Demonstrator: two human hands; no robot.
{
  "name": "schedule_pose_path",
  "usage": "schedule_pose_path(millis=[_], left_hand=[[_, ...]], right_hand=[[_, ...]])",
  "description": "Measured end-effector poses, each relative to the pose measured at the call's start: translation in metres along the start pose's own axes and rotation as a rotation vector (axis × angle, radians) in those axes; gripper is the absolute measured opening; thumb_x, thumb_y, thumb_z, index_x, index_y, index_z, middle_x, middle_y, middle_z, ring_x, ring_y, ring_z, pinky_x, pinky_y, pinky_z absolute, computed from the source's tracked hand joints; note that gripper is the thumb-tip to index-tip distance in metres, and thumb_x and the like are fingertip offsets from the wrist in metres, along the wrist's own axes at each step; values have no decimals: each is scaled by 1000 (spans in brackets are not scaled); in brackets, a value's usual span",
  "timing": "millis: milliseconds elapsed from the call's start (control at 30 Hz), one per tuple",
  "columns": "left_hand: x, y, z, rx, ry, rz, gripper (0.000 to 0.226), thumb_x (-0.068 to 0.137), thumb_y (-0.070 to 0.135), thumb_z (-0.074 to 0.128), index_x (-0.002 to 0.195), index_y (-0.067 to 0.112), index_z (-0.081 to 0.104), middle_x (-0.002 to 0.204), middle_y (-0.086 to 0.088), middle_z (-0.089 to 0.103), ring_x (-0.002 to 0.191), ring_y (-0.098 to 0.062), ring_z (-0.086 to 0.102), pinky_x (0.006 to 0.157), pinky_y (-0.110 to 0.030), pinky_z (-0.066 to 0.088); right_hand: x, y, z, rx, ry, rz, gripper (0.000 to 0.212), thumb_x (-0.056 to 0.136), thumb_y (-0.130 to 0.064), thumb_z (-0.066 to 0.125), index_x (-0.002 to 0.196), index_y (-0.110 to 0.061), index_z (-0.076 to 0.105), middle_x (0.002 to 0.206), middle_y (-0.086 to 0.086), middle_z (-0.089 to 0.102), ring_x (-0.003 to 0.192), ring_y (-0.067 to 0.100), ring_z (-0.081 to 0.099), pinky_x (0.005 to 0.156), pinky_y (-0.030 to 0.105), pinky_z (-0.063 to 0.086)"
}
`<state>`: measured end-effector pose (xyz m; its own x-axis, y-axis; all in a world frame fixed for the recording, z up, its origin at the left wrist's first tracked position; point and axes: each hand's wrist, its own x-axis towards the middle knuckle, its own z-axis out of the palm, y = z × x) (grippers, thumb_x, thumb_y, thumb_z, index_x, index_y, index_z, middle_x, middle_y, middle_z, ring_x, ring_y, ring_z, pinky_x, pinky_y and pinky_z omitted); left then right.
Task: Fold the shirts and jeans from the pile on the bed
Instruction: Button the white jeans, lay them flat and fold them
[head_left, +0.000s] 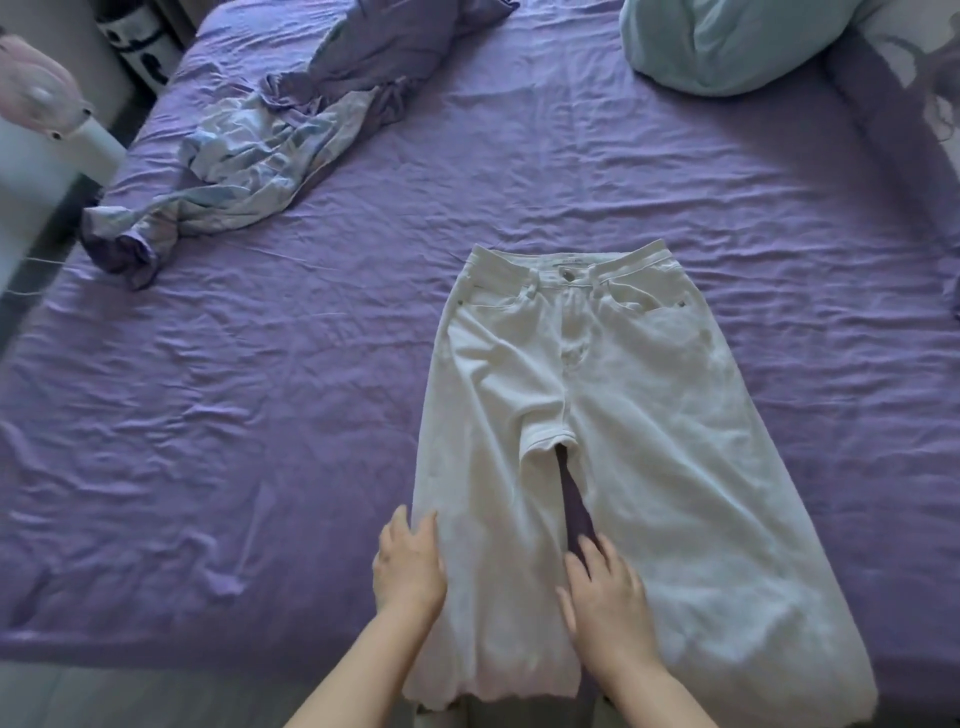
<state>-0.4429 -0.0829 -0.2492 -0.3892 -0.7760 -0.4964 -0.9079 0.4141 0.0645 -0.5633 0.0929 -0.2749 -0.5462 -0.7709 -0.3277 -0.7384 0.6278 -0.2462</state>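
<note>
White jeans (613, 415) lie flat and face up on the purple bed sheet (260, 415), waistband away from me, legs reaching the near edge. My left hand (410, 561) rests with straight fingers on the outer edge of the left leg. My right hand (605, 592) lies with spread fingers at the inner edge of the same leg, partly in the gap between the two legs. A crumpled pile of shirts (260, 140), light blue and purple, lies at the far left of the bed.
A pale blue pillow (727, 41) sits at the far right corner. A white and pink object (47, 104) stands beside the bed on the left. The bed's near edge runs along the bottom, with floor below it.
</note>
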Motion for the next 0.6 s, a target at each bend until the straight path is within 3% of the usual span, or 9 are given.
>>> schedule_pose_path(millis=[33, 67, 167, 233, 300, 333, 400, 500, 600], left_hand=[[6, -10, 0, -58, -38, -15, 53, 93, 19, 41, 143, 29, 29, 147, -9, 25, 127, -27, 38, 100, -36, 40], [11, -17, 0, -131, -74, -15, 54, 92, 18, 42, 143, 30, 28, 140, -8, 30, 119, -27, 45, 95, -36, 43], [22, -27, 0, -259, -118, 71, 61, 90, 12, 42, 146, 31, 24, 119, -6, 42, 103, -26, 52, 86, -34, 45], [26, -33, -4, -256, -124, 164, 66, 88, 7, 38, 147, 32, 21, 111, -6, 44, 102, -25, 50, 87, -32, 45], [26, -44, -12, -208, -118, 235, 69, 86, 3, 37, 146, 33, 22, 105, -3, 40, 100, -22, 47, 85, -31, 46], [26, -51, -17, -170, -104, 266, 69, 85, 2, 37, 146, 32, 23, 102, -1, 38, 99, -22, 45, 84, -31, 46], [27, -67, -30, -41, -49, 318, 70, 84, 0, 39, 145, 31, 24, 100, -1, 35, 98, -22, 43, 80, -30, 46], [38, -86, -47, 178, 14, 359, 71, 82, -2, 42, 144, 28, 23, 109, -3, 39, 102, -23, 43, 81, -30, 41], [44, -98, -48, 222, 7, 383, 78, 84, -3, 42, 148, 30, 14, 114, -4, 39, 102, -22, 43, 83, -31, 42]], right_hand=[[5, -8, -2, 16, 23, 10, 33, 68, -37, 58, 86, -12, 70, 86, 6, 68, 81, 29, 67, 62, 38, 54], [10, -16, -6, 39, 32, 41, 30, 67, -34, 66, 86, -11, 69, 77, 4, 65, 71, 27, 66, 56, 36, 52], [18, -34, -4, 90, 23, 208, 59, 40, -17, 91, 93, -5, 69, 67, 5, 61, 52, 26, 61, 40, 35, 47], [17, -43, -9, 52, -6, 304, 61, 61, -11, 82, 117, -7, 61, 87, 7, 65, 67, 26, 66, 49, 37, 51], [16, -51, -12, 37, 7, 378, 58, 90, -11, 49, 144, -17, 30, 120, 4, 55, 99, 24, 61, 72, 36, 50], [14, -56, -13, 72, -8, 407, 60, 94, -10, 38, 148, -21, 17, 127, 2, 49, 106, 23, 56, 78, 36, 46], [11, -70, -10, 147, 9, 427, 66, 93, -6, 31, 149, -29, 5, 130, 1, 42, 104, 26, 55, 74, 36, 42], [10, -100, -8, 140, -14, 370, 73, 90, -2, 37, 148, -35, 8, 136, 0, 33, 103, 25, 56, 70, 35, 44], [15, -125, 3, 99, -81, 388, 49, 96, -15, 37, 141, -31, 29, 149, 6, 22, 119, 26, 45, 84, 35, 46]])
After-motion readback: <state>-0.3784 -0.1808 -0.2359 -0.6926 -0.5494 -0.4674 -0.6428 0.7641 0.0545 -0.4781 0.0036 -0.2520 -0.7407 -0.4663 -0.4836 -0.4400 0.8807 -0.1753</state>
